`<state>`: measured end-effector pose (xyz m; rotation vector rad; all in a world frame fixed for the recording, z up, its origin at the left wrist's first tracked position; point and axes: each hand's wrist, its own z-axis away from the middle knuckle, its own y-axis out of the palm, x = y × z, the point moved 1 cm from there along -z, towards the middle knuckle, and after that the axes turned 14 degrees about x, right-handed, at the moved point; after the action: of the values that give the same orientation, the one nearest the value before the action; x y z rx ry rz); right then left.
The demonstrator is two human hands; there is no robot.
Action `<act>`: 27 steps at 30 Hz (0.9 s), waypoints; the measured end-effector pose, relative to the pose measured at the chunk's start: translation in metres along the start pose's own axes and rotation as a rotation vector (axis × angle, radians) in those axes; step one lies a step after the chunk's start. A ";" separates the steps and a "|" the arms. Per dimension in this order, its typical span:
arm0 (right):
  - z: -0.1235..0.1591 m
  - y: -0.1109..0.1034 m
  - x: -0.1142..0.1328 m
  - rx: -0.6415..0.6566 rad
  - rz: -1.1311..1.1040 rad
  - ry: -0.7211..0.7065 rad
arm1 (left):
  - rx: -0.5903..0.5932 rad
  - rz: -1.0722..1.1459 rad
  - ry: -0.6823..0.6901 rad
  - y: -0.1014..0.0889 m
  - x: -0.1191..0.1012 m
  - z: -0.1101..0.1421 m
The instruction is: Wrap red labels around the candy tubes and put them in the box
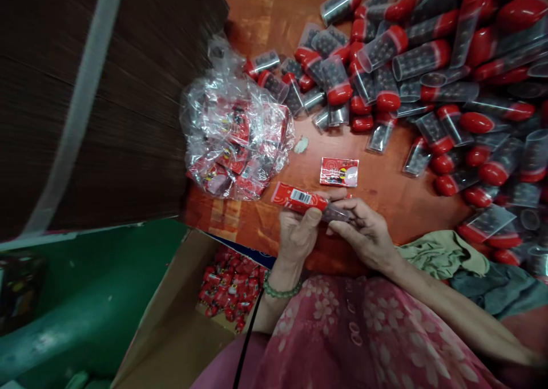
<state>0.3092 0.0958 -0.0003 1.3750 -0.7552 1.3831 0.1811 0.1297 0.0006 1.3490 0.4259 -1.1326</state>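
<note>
I sat or stood at an orange-brown table (265,12) with a shiny, wood-patterned top, above a green floor (141,275). A dark brown box (149,109) with a pale strap (81,109) walled off the left side. Below the table edge, a cardboard box (166,320) held a pile of small red pieces (231,283).

A heap of red-capped clear tubes (423,61) with dark beads inside covered the far and right parts of the table. A crinkled clear bag (240,132) of red packets lay to the left, close beyond my hands, and a flat red packet (339,172) lay just past my fingers. A pale green cloth (445,252) was bunched near my right forearm.

Between my hands, in front of my body, were a red wrapper (295,197) with a barcode and a clear tube (336,212) meeting its right end; I couldn't tell how far one ran inside the other. My left hand (298,229) was closed around the wrapper, thumb on top. My right hand (368,232) was partly curled, its thumb and fingers pinching the tube.
</note>
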 end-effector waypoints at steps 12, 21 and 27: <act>-0.014 0.004 0.012 0.010 -0.444 0.025 | 0.173 -0.039 -0.084 -0.003 -0.001 0.006; -0.012 0.006 0.010 0.043 -0.307 0.059 | 0.017 0.179 0.060 0.011 -0.007 0.008; -0.007 0.006 0.004 -0.031 -0.198 0.069 | 0.086 0.171 0.045 0.018 0.000 0.018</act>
<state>0.3013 0.1015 0.0040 1.3336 -0.5765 1.2514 0.1896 0.1100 0.0145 1.4597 0.2906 -0.9909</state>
